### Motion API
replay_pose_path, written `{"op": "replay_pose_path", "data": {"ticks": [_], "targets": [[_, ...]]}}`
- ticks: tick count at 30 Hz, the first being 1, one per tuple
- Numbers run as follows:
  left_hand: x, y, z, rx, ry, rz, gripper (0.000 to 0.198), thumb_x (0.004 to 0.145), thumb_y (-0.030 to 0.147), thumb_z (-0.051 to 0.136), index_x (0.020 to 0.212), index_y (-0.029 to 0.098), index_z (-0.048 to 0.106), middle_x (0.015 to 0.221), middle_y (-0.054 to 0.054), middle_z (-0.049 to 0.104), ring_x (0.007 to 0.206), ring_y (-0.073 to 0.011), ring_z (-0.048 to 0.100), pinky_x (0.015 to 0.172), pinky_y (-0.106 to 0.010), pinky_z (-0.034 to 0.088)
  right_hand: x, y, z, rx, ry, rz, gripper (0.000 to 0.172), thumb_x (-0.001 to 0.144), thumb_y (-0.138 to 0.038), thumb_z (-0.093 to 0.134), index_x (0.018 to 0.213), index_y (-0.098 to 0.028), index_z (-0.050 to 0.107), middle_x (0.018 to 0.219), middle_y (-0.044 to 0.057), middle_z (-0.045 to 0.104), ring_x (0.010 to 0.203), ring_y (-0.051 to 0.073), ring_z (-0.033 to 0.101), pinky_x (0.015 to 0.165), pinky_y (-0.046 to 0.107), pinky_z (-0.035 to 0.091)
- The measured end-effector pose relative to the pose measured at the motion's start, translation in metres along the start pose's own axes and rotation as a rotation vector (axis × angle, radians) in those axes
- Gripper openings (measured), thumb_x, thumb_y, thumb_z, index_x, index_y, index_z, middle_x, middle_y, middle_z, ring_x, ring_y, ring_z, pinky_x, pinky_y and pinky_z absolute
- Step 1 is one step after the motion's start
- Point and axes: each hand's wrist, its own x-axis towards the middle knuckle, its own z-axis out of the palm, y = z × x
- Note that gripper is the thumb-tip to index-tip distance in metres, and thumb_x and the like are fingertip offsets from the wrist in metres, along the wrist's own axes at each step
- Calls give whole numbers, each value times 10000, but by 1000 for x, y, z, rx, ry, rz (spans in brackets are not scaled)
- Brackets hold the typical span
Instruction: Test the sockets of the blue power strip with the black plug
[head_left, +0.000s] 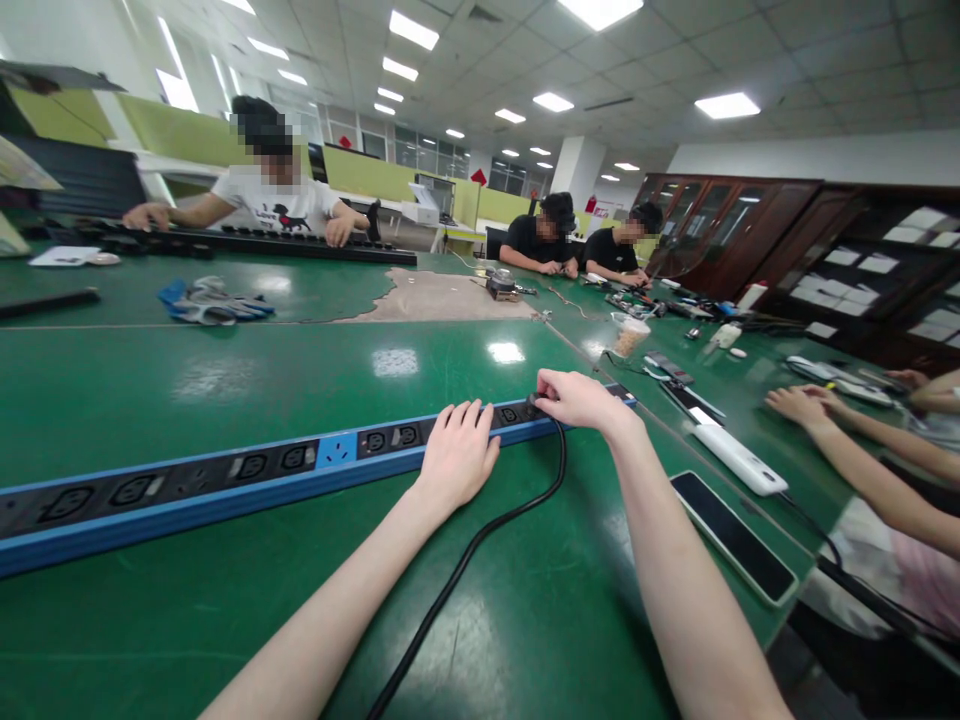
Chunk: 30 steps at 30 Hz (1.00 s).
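A long blue and black power strip (337, 452) with a row of sockets runs across the green table. My left hand (457, 450) lies over it, fingers stretched across the top and thumb towards the near side. Further right, my right hand (581, 398) is closed on a black plug (533, 402) at one of the sockets. My fingers partly hide the plug, so how deep it sits I cannot tell. From it a black cable (480, 540) curves down between my forearms to the bottom edge.
A phone (735, 535) and a white power strip (739, 458) lie right of my right arm. Another person's hands (802, 405) rest at the right. Across the table sit several people, one at a black strip (277, 243). Gloves (217, 300) and a plastic cup (630, 333) are further back.
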Motion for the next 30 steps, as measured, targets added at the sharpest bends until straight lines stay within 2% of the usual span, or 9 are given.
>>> {"op": "replay_pose_path", "data": {"ticks": [5,12,19,27,30], "targets": [[-1,-1,0,-3,17,4,523,1041,399,429,1488,151,538,1512,-171,574,1392,-317,520,1207,-513,346,-2,-14,-1,-97,-20,40,209,963,-422,587,1061,-250,654,988,62,743,892,234,683,729,296,425],[-1,0,2,32,43,11,514,1041,395,429,1482,157,544,1490,-162,596,1378,-307,533,1201,-505,357,1,-34,3,-176,-15,107,233,949,-368,567,1093,-214,666,1070,126,748,980,286,707,817,363,487],[-1,1,2,40,54,16,510,1041,389,428,1485,166,542,1487,-155,598,1372,-306,538,1197,-501,363,-3,-32,0,-107,-17,173,289,939,-454,591,1114,-234,662,1098,109,750,1012,280,709,824,360,510],[-1,4,-1,36,48,11,495,1037,375,432,1476,178,549,1462,-155,616,1358,-305,549,1190,-504,372,-2,-33,-3,-105,-44,213,261,923,-432,612,1068,-220,658,1115,128,745,996,289,710,805,361,511],[-2,4,-2,18,39,3,499,1034,368,430,1482,179,541,1476,-157,605,1374,-305,540,1207,-503,356,-7,-34,3,-91,9,207,262,968,-420,571,1108,-206,629,1109,145,740,1010,283,706,828,360,504]]}}
